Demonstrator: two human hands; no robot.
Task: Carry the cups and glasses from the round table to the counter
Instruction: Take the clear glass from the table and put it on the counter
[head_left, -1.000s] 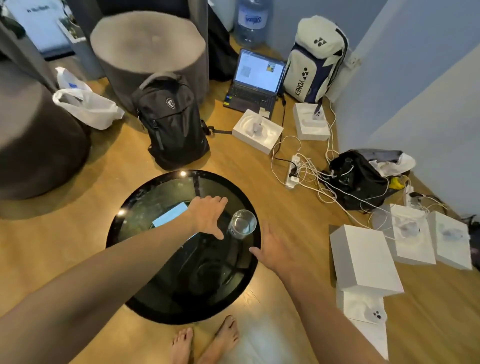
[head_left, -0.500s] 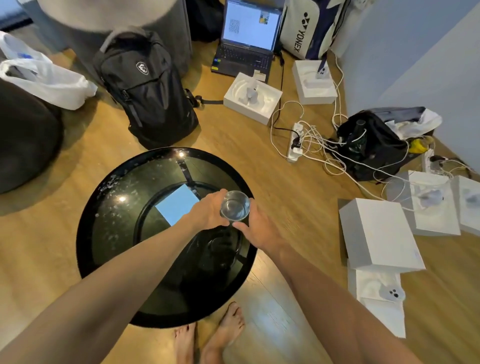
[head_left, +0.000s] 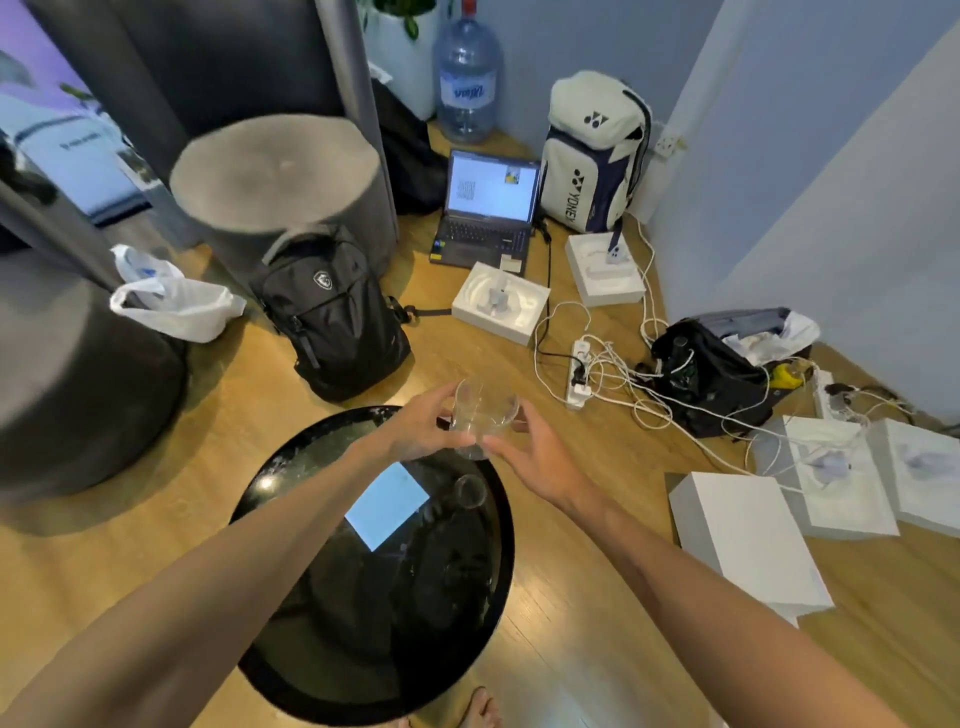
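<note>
A clear drinking glass is in the air above the far edge of the black round table. My left hand grips it from the left side. My right hand touches its right side and base with the fingers curled around it. Both forearms reach forward over the table. The glossy tabletop shows a bright blue rectangular reflection and a faint ring-shaped reflection under the glass.
A black backpack leans just beyond the table. A power strip with tangled white cables lies to the right, with a black bag and several white boxes. Grey round poufs stand at left. My bare foot is near the table's front.
Both hands closed around the glass and raised it off the table's right side, moving it forward past the far edge. The view tilted up toward the room.
</note>
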